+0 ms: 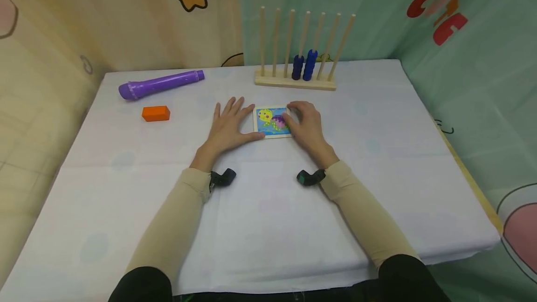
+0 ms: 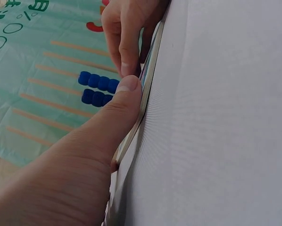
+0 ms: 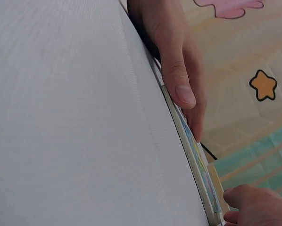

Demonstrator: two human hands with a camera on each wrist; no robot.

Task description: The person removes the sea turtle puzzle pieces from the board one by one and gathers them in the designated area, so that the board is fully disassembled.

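A small wooden picture puzzle (image 1: 272, 125) with a pale frame lies flat on the white-covered table; it shows a yellow and purple turtle on blue. My left hand (image 1: 226, 127) is spread at its left side, with the thumb on the near edge and the index fingertip by the far left corner. At the right end, my right hand (image 1: 308, 127) has bent fingers and holds the puzzle's side, the thumb over the picture and the index finger at the far corner. In the left wrist view, the left thumb (image 2: 124, 96) rests along the frame, close to the right fingers.
Behind the puzzle stands a wooden peg rack (image 1: 295, 83) with blue beads (image 1: 309, 65) on two of its rods. To the left lie a purple toy microphone (image 1: 161, 85) and an orange block (image 1: 156, 113). Printed curtains hang around the white tablecloth (image 1: 268, 227).
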